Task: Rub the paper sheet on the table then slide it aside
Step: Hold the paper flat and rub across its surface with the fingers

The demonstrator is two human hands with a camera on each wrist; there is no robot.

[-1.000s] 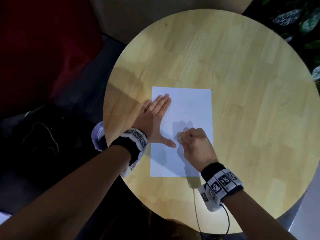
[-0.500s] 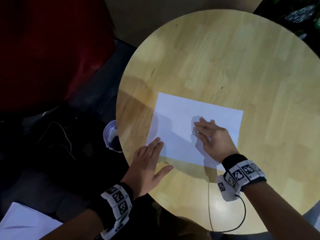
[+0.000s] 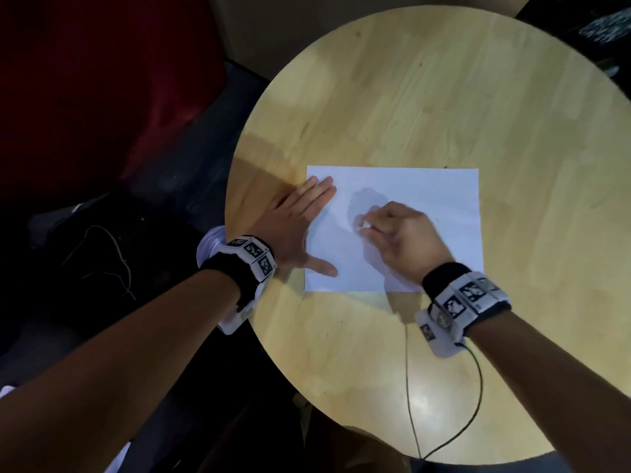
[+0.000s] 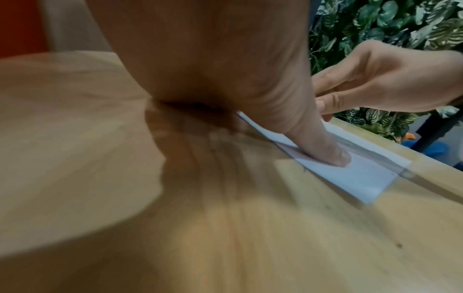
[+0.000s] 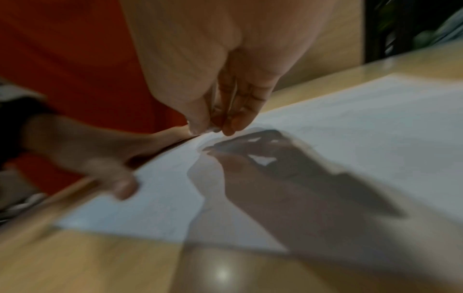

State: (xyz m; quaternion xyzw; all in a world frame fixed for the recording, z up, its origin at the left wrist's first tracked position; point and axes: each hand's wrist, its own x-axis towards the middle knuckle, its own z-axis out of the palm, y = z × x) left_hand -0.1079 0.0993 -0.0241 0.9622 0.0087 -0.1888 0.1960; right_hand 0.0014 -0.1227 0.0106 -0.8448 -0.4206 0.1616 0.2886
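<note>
**Sheet re-pinned at its left edge, rubbing in hand**

Since the earlier frames, the left hand (image 3: pixel 293 230) was found returned onto the paper sheet (image 3: pixel 426 199), where half a second before it had been lying at the sheet's near corner, mostly on bare wood. The sheet itself, then seen skewed, was now seen squared, long side across, on the near-left part of the round wooden table (image 3: pixel 444 97).

The left hand was laid flat, fingers straight and together across the sheet's left edge, thumb spread and pressed on the paper near its front corner; nothing was gripped. The right hand (image 3: pixel 403 237) was held curled over the middle of the sheet, a small whitish object (image 3: pixel 365 227) pinched between thumb and fingertips. It could not be identified with certainty; an eraser was judged probable. Whether it was touching the paper could not be settled: in the right wrist view the fingertips appeared just above the surface, though that view was blurred.

The rubbing step was judged to be in progress, the slide aside not yet begun. For the next move, steady downward pressure from the left hand would be called for, lest the sheet buckle under the strokes.
</note>
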